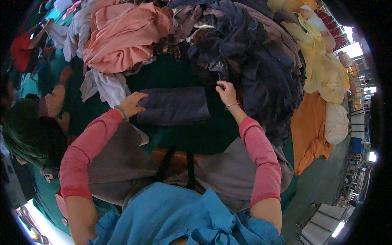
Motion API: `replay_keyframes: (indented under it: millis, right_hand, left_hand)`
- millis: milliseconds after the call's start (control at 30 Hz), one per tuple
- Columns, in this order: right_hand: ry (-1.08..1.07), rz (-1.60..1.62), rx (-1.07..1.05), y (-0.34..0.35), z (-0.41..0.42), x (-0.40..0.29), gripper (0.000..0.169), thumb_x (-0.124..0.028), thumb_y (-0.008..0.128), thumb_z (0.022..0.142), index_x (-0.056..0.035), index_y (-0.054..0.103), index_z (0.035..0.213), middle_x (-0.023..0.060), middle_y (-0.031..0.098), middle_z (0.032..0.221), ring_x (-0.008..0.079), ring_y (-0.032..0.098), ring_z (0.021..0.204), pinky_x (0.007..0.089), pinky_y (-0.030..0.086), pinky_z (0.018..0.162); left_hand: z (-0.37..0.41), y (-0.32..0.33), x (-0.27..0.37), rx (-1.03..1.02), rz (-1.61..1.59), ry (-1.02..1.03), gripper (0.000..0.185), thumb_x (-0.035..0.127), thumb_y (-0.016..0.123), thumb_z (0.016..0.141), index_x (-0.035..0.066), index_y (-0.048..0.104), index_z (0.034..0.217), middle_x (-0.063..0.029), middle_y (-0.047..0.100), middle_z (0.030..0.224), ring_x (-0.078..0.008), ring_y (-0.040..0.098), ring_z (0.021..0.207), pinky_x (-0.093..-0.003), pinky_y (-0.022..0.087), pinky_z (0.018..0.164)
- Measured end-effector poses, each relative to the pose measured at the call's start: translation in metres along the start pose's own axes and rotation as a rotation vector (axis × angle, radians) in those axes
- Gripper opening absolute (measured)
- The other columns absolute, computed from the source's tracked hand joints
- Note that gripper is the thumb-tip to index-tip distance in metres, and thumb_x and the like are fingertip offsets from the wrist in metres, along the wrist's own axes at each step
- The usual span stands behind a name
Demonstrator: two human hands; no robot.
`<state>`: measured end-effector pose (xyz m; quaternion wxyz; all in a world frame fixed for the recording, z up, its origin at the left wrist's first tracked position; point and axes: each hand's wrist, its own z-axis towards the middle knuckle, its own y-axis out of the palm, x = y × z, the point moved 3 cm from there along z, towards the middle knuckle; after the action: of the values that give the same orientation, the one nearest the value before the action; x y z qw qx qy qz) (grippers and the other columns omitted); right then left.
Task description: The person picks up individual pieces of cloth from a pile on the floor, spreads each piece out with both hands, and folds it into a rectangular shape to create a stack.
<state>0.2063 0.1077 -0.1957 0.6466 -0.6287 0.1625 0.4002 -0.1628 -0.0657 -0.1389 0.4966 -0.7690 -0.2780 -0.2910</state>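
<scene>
A dark navy cloth [173, 105], folded into a flat rectangle, lies before me on a dark green surface [183, 139]. My left hand [134, 104] is at its left end, thumb and fingers apart, with the fingertips at the edge. To the right of the folded cloth, my right hand [227, 93] pinches the hanging end of a dark cloth [223, 71]. That piece bears some pale writing and runs up into a large heap of dark, crumpled cloths [263, 64]. Where it ends inside the heap is hidden.
Salmon-pink cloth [122, 36] and white cloth [107, 87] are heaped at the far left. Yellow cloths [318, 61] and an orange cloth [310, 131] lie right of the dark heap. Other people, one in a red top [20, 55], sit at the left.
</scene>
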Motion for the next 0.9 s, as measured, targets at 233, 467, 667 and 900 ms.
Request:
replay_keyframes:
  millis: [233,467,667,900]
  right_hand:
    - [0.1,-0.427,-0.059,0.012,0.047,0.043,0.047,-0.031,0.068,0.069,-0.0111,0.059,0.111,0.0205,0.045,0.124,0.0353,0.04,0.116,0.0389,0.033,0.097]
    - [-0.069,0.299,0.308,-0.05,0.068,-0.031,0.003,-0.004,0.058,0.07,-0.0028,0.06,0.068,0.004,0.059,0.065,0.0118,0.055,0.061,0.0245,0.043,0.058]
    - [-0.178,0.348,0.071,-0.126,0.033,-0.124,0.012,0.003,0.039,0.07,-0.0024,0.048,0.063,-0.0006,0.044,0.059,0.0068,0.039,0.054,0.0213,0.033,0.05]
    - [-0.421,0.292,-0.609,-0.181,-0.09,-0.244,0.015,0.002,0.045,0.061,-0.0094,0.054,0.061,0.0054,0.056,0.064,0.0203,0.054,0.055,0.0283,0.041,0.049]
  left_hand:
    - [0.017,0.016,0.028,-0.078,0.115,0.18,0.037,0.009,0.066,0.072,0.007,0.055,0.107,-0.0134,0.05,0.103,-0.0237,0.06,0.079,-0.0326,0.048,0.07]
    - [0.02,0.019,0.058,-0.132,0.137,0.428,0.034,0.016,0.063,0.078,0.005,0.055,0.11,-0.0115,0.057,0.1,-0.0209,0.057,0.088,-0.0305,0.047,0.075]
    - [0.06,0.047,0.108,-0.251,-0.603,0.111,0.044,0.039,0.052,0.087,0.011,0.05,0.121,-0.0077,0.055,0.114,-0.0173,0.053,0.101,-0.0341,0.044,0.083]
    - [0.117,0.09,0.189,-0.403,-1.476,-0.168,0.064,0.058,0.045,0.083,0.009,0.044,0.124,-0.0122,0.053,0.118,-0.0251,0.052,0.105,-0.0413,0.044,0.085]
